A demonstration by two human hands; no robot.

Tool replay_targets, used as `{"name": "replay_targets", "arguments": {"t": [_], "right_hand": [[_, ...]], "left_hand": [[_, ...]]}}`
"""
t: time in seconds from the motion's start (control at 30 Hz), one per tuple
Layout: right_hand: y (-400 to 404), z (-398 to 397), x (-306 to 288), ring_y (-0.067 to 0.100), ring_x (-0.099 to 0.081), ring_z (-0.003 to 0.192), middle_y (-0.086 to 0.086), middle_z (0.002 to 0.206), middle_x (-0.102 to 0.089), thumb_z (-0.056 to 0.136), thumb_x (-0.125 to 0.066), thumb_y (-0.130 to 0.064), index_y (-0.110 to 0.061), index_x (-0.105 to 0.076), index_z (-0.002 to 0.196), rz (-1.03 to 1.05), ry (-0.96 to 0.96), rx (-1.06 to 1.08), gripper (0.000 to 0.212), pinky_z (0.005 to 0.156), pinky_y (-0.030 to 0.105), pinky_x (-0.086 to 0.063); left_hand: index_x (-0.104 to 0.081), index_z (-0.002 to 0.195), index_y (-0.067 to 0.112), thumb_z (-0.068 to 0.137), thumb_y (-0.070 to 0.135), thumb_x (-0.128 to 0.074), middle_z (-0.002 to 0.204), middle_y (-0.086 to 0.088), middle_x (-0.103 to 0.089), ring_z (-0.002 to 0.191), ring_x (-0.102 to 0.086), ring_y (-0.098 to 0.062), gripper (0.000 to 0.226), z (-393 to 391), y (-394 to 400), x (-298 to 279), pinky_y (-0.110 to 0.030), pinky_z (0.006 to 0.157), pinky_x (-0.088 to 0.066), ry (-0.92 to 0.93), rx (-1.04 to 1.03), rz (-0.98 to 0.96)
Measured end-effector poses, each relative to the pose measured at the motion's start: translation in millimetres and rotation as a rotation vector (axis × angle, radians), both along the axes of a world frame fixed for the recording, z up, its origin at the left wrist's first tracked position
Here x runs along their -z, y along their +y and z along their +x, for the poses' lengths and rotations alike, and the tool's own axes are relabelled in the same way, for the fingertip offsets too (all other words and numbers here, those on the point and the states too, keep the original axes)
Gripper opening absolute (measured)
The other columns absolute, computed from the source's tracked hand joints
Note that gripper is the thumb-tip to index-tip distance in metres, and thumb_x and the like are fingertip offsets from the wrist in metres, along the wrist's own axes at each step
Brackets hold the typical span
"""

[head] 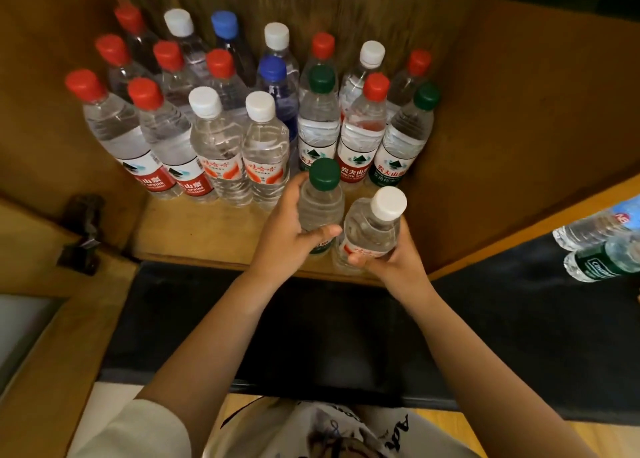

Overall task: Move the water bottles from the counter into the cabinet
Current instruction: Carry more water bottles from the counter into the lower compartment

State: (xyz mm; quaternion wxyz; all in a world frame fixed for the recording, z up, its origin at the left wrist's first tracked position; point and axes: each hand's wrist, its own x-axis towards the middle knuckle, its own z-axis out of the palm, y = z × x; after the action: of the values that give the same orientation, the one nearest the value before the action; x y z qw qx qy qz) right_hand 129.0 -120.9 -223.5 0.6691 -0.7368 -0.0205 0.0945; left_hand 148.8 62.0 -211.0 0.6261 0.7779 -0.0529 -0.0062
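Wooden walls and a wooden shelf [194, 236] form the open cabinet [502, 111], and upright water bottles stand packed on the shelf in rough rows. Counting caps among those standing free of the hands: nine red, five white, two blue and two green, eighteen in all. The nearest row runs, from the left, two red-capped bottles [114, 125] with red labels, two white-capped bottles [239, 146] with orange labels, then a green-capped one, a red-capped one and another green-capped bottle [408, 128] touching the right wall area. At the shelf's front edge the left hand [291, 229] wraps its fingers and thumb around a green-capped bottle [322, 201], which stands upright just in front of that row. Right beside it, the right hand [388, 253] grips a white-capped bottle [374, 225] low on its body, tilted slightly; whether its base touches the shelf cannot be told. The two held bottles nearly touch. Below the cabinet lies a dark counter [519, 336], and at the right edge of view two more bottles [595, 246] lie on their sides on it, one with a green label. A metal hinge [83, 232] sits at the left of the cabinet opening.
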Motion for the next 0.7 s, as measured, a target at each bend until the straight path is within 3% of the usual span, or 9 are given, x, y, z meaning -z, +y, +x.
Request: {"name": "replay_targets", "arguments": {"t": [0.07,0.13,0.2,0.27,0.37,0.47,0.63,0.7], "right_hand": [[3,-3,4,0.000,-0.057,0.111,-0.009,0.121,-0.056,0.065,-0.079,-0.001,-0.026,-0.039,0.125,0.024,0.018,0.044,0.076,0.085,0.013,-0.047],[9,-10,4,0.002,-0.058,0.111,-0.004,0.122,-0.058,0.069,-0.074,0.001,-0.021,-0.042,0.127,0.058,0.046,0.101,0.070,0.087,0.016,-0.049],[12,-20,5,0.005,-0.057,0.113,-0.002,0.126,-0.057,0.069,-0.074,-0.006,-0.016,-0.042,0.131,0.087,0.093,0.168,0.070,0.093,0.023,-0.050],[12,-30,7,0.008,-0.056,0.116,-0.005,0.129,-0.055,0.065,-0.076,-0.021,-0.024,-0.041,0.133,0.144,0.233,0.256,0.076,0.096,0.030,-0.050],[10,-41,6,0.029,-0.053,0.119,0.005,0.134,-0.053,0.066,-0.070,-0.032,-0.033,-0.038,0.137,0.493,0.597,0.362,0.078,0.090,0.042,-0.050],[10,-44,1,0.037,-0.056,0.115,0.017,0.132,-0.052,0.076,-0.060,-0.042,-0.024,-0.047,0.127,0.781,0.712,0.376,0.056,0.087,0.044,-0.051],[13,-35,-5,0.030,-0.057,0.116,0.017,0.127,-0.058,0.077,-0.059,-0.042,-0.016,-0.047,0.131,0.899,0.667,0.422,0.061,0.096,0.039,-0.048],[15,-33,-5,0.026,-0.060,0.113,0.012,0.123,-0.063,0.079,-0.060,-0.038,-0.016,-0.052,0.127,0.881,0.627,0.409,0.054,0.101,0.040,-0.044]], "left_hand": [[-0.033,0.138,0.014,0.070,0.017,-0.079,0.128,0.001,-0.056,0.121,-0.052,-0.008,0.082,-1,0,0,-0.030,0.104,-0.041,0.021,-0.012,-0.031],[-0.037,0.136,0.019,0.071,0.018,-0.078,0.127,0.007,-0.056,0.118,-0.051,0.000,0.077,-4,0,1,-0.019,0.101,-0.041,0.051,-0.017,-0.060],[-0.040,0.132,0.029,0.073,0.020,-0.074,0.125,0.015,-0.054,0.116,-0.050,0.008,0.068,-10,1,3,-0.008,0.095,-0.039,0.111,-0.014,-0.117],[-0.038,0.137,0.026,0.079,0.021,-0.068,0.132,0.014,-0.050,0.119,-0.046,0.007,0.065,-21,1,9,-0.004,0.091,-0.040,0.230,-0.067,-0.197],[-0.032,0.142,0.024,0.088,0.026,-0.058,0.139,0.002,-0.046,0.126,-0.045,-0.017,0.060,-41,2,20,-0.027,0.094,-0.044,0.597,-0.251,-0.467],[-0.039,0.133,0.024,0.094,0.032,-0.048,0.139,-0.020,-0.043,0.117,-0.051,-0.034,0.041,-48,-3,18,-0.044,0.098,-0.041,0.860,-0.297,-0.901],[-0.029,0.142,0.022,0.093,0.039,-0.045,0.140,-0.024,-0.042,0.126,-0.046,-0.035,0.054,-42,-17,13,-0.044,0.103,-0.038,0.839,-0.356,-1.218],[-0.041,0.133,0.020,0.093,0.038,-0.045,0.138,-0.022,-0.045,0.124,-0.048,-0.033,0.044,-36,-20,9,-0.042,0.100,-0.040,0.827,-0.371,-1.230]]}}
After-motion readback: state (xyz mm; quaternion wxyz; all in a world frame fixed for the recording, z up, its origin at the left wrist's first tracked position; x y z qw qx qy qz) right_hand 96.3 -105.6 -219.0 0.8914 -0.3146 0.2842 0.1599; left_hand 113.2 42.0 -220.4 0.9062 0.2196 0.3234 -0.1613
